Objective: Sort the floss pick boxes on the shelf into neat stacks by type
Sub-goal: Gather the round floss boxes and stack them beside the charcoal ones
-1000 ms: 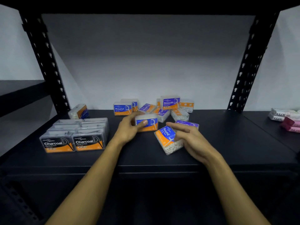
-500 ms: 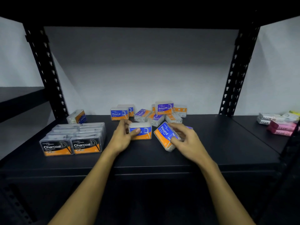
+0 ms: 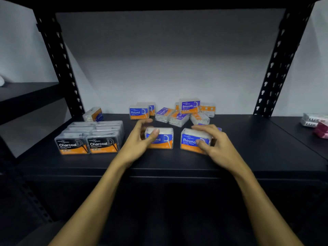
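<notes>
**Operator:** Fingers of my left hand [image 3: 140,141] are curled round one Round box [image 3: 160,138], thumb across its label; the right hand [image 3: 215,144] grips a second Round box [image 3: 192,142] the same way. Both boxes stand upright on the shelf [image 3: 257,148], near each other but apart.

**Partner:** And beyond your fingers?

**Operator:** Behind them lies a loose heap [image 3: 179,115] of tilted boxes, with a Smooth box [image 3: 189,106] upright among them, and another Round box [image 3: 138,112] stands behind my left fingertips. Left of my left hand the Charcoal boxes [image 3: 88,139] sit in two neat rows. A lone box [image 3: 93,114] lies tilted behind those rows.
</notes>
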`<state>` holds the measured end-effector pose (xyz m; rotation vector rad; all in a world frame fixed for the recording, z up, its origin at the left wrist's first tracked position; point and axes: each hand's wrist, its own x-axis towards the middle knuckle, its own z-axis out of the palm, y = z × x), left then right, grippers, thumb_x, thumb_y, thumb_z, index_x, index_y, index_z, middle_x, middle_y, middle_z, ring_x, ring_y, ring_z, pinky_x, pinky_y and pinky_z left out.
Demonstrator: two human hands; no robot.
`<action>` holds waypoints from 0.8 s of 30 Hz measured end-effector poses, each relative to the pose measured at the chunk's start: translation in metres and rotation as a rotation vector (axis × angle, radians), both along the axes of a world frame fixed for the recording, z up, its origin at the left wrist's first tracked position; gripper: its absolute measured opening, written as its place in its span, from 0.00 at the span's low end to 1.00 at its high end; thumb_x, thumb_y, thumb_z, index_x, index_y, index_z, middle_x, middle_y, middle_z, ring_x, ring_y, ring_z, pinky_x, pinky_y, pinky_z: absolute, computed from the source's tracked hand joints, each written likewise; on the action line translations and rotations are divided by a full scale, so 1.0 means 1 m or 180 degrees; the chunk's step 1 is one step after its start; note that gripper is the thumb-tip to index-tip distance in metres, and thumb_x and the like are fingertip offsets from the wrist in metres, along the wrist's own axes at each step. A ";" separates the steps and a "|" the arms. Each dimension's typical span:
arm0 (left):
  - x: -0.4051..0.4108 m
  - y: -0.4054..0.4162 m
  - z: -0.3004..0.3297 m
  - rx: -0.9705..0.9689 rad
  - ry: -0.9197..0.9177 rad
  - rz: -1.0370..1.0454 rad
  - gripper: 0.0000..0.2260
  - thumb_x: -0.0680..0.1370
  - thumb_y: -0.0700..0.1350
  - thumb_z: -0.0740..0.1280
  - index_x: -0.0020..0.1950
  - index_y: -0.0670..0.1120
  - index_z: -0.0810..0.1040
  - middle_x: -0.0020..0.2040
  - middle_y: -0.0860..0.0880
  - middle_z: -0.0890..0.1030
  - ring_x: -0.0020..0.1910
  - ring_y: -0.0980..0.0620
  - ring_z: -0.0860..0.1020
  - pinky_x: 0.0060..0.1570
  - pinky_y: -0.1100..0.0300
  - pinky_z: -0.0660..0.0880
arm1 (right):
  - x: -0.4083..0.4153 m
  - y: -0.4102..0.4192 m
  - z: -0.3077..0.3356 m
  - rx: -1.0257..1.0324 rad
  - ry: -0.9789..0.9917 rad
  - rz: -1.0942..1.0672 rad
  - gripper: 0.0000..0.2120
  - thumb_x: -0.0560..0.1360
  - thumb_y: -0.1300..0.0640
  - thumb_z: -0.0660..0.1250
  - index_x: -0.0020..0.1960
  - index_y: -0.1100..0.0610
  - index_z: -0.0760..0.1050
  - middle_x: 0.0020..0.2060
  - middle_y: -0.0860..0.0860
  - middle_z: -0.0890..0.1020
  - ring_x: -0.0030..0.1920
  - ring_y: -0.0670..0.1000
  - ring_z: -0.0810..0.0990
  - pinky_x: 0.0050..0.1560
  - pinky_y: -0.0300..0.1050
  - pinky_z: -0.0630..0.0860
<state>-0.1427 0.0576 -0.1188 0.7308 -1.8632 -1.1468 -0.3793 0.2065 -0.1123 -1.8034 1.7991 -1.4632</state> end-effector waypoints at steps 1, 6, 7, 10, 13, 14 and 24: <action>0.000 0.002 0.001 -0.0083 -0.0035 -0.0024 0.17 0.78 0.53 0.70 0.66 0.52 0.75 0.58 0.53 0.81 0.56 0.60 0.81 0.57 0.63 0.76 | -0.002 -0.002 -0.001 0.0044 -0.0055 -0.0002 0.19 0.76 0.63 0.71 0.65 0.52 0.77 0.62 0.47 0.78 0.62 0.44 0.78 0.63 0.45 0.76; 0.003 0.008 0.003 -0.0178 -0.0122 -0.0056 0.11 0.80 0.45 0.69 0.62 0.47 0.79 0.56 0.47 0.84 0.55 0.53 0.83 0.56 0.59 0.79 | -0.004 -0.012 -0.002 0.0259 -0.0200 0.0225 0.19 0.77 0.61 0.70 0.66 0.52 0.76 0.63 0.47 0.79 0.62 0.44 0.79 0.64 0.47 0.77; 0.004 0.009 0.003 -0.0167 -0.0116 -0.0040 0.12 0.80 0.44 0.69 0.62 0.47 0.79 0.56 0.47 0.84 0.55 0.54 0.83 0.56 0.60 0.79 | -0.003 -0.013 -0.002 0.0278 -0.0241 0.0276 0.18 0.78 0.61 0.70 0.67 0.51 0.76 0.63 0.47 0.79 0.61 0.43 0.79 0.63 0.45 0.77; 0.010 0.014 0.003 -0.0097 -0.0055 -0.0009 0.13 0.79 0.44 0.70 0.64 0.48 0.80 0.56 0.50 0.85 0.54 0.58 0.83 0.52 0.65 0.78 | 0.001 -0.015 -0.001 0.0320 -0.0334 0.0396 0.18 0.78 0.60 0.70 0.66 0.48 0.77 0.63 0.48 0.78 0.61 0.43 0.79 0.62 0.42 0.78; 0.016 0.016 0.000 0.0035 0.0095 0.0024 0.13 0.78 0.43 0.71 0.63 0.50 0.80 0.56 0.52 0.85 0.55 0.59 0.82 0.51 0.67 0.78 | 0.006 -0.016 -0.002 0.0341 -0.0466 0.0593 0.18 0.77 0.62 0.70 0.66 0.51 0.77 0.63 0.49 0.80 0.62 0.45 0.80 0.60 0.42 0.78; 0.016 0.016 0.000 0.0078 0.0126 0.0030 0.13 0.78 0.42 0.71 0.63 0.51 0.81 0.56 0.53 0.85 0.56 0.59 0.82 0.51 0.67 0.78 | 0.007 -0.016 -0.003 0.0334 -0.0518 0.0620 0.18 0.77 0.63 0.70 0.66 0.53 0.76 0.63 0.49 0.80 0.62 0.45 0.80 0.59 0.41 0.78; 0.013 0.012 -0.009 -0.0027 -0.0130 0.0292 0.24 0.69 0.49 0.79 0.63 0.50 0.77 0.55 0.53 0.85 0.54 0.56 0.83 0.59 0.55 0.80 | 0.010 -0.014 -0.002 0.0449 -0.0878 0.0743 0.16 0.76 0.66 0.69 0.63 0.60 0.74 0.57 0.51 0.82 0.57 0.47 0.83 0.56 0.39 0.80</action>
